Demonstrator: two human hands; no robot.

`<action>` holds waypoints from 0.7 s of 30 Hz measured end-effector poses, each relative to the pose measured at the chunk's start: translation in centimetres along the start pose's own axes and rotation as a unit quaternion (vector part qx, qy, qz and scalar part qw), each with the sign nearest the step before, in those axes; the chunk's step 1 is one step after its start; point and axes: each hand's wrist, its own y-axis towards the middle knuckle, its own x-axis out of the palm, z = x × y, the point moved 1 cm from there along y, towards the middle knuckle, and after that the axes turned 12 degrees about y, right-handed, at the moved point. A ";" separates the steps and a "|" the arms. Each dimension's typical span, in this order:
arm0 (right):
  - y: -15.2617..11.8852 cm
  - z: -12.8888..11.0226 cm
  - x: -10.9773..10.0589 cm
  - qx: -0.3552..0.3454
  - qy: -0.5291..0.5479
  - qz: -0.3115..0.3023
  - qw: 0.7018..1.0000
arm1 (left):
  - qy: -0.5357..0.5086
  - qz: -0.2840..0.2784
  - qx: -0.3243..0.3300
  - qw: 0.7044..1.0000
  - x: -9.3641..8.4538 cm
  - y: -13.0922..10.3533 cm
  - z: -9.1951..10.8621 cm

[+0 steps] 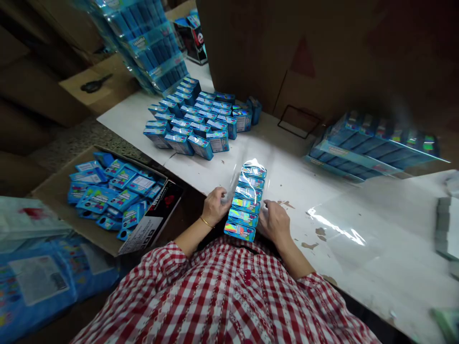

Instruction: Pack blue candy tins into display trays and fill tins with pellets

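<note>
The left hand [215,206] and right hand [276,220] are apparently pinching clear film [254,163] around blue packs [244,205], likely light, slippery, best held by both sides

A packing workshop or stockroom is indicated: small blue boxes [193,119] are ranged in rows on a worn white table [294,186], tiered packs [148,45] are stacked, loose packets [107,186] are heaped in an open carton [168,200], brown cardboard [251,48] is seen around, and a film-wrapped row [245,204] is held.
</note>
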 end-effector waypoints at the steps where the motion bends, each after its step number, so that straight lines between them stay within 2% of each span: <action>1: 0.2 -0.2 0.1 0.005 -0.024 -0.008 1.000 | 0.030 -0.017 0.023 0.999 0.0 0.2 0.0; 5: 0.6 -0.7 -0.4 -0.010 -0.074 -0.009 0.997 | 0.117 -0.038 0.102 0.987 -0.8 0.7 0.3; 9: -0.7 -0.7 -1.7 -0.053 -0.056 -0.046 0.996 | 0.113 -0.056 0.146 0.981 -2.2 0.1 0.6; 15: -3.6 -1.4 -3.5 -0.129 0.002 -0.087 0.988 | 0.047 -0.101 0.164 0.980 -4.5 -2.0 1.6; 21: -5.1 -2.7 -3.9 -0.168 0.033 -0.096 0.981 | 0.013 -0.118 0.156 0.981 -6.3 -4.0 2.1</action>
